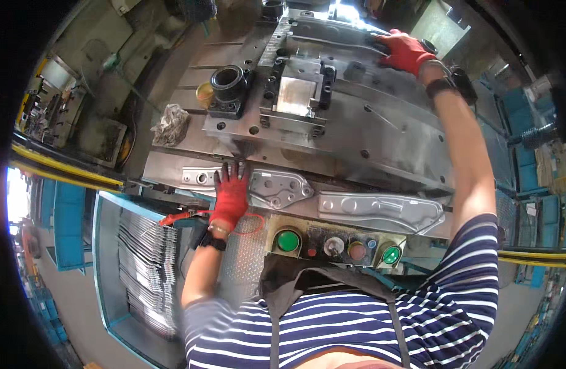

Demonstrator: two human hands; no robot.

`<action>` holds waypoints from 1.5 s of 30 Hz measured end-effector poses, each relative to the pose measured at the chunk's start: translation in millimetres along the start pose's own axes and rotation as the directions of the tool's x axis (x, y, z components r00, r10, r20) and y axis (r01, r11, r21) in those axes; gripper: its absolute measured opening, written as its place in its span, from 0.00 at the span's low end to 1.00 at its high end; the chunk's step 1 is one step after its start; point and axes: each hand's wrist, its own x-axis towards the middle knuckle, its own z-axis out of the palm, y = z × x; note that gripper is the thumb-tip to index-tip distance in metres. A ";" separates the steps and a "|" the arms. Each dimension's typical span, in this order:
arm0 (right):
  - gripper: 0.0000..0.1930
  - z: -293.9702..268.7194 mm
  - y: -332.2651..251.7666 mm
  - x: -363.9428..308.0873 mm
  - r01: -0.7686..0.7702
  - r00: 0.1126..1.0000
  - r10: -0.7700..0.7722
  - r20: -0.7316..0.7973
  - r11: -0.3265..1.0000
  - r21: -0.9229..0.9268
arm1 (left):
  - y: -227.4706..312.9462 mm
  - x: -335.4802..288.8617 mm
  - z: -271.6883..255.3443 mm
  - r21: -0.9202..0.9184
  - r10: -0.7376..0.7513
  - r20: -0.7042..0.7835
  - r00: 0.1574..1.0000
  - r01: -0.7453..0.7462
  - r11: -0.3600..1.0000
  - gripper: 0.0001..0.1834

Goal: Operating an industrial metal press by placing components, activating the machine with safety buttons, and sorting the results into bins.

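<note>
My left hand (231, 195), in a red glove with dark fingertips, lies with fingers spread over a grey stamped metal bracket (277, 186) at the front edge of the press bed. It covers part of that bracket. At the far right, my right hand (408, 51), also red-gloved, grips the right end of a long stamped metal part (332, 33) at the back of the die; its fingertips are partly hidden. Another stamped bracket (378, 211) lies along the front edge, right of the first.
A metal die block (296, 93) and a dark cylindrical post (227, 83) rise from the bed. A crumpled rag (171, 125) lies left. Nearer me is a control box (334, 245) with green buttons. A blue-edged bin (105, 270) holds stacked metal parts. A red-handled tool (183, 216) lies beside it.
</note>
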 end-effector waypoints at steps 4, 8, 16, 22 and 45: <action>0.31 20.2 6.7 23.4 0.034 0.988 -0.041 0.146 0.998 0.054 | -24.9 -32.8 -0.9 -0.184 -0.094 -0.028 0.995 0.088 0.979 0.48; 0.30 29.8 15.6 38.2 0.178 0.955 -0.213 0.208 0.969 0.172 | -21.8 -54.4 7.6 -0.356 -0.132 -0.218 0.967 0.047 0.933 0.40; 0.29 24.9 7.5 -10.0 -0.107 0.968 0.113 0.222 0.993 -0.040 | 16.6 -92.3 29.1 -0.513 -0.115 0.018 0.993 0.108 0.852 0.26; 0.33 -3.0 -34.1 -226.4 -0.050 0.993 0.067 -0.096 0.984 0.171 | 48.8 -128.5 104.5 -0.859 0.107 0.502 0.859 0.480 0.178 0.35; 0.31 266.7 -159.8 -589.5 -0.670 0.625 0.597 0.503 0.080 0.738 | 87.3 -117.3 165.8 -0.772 -0.193 0.452 0.871 0.490 0.405 0.36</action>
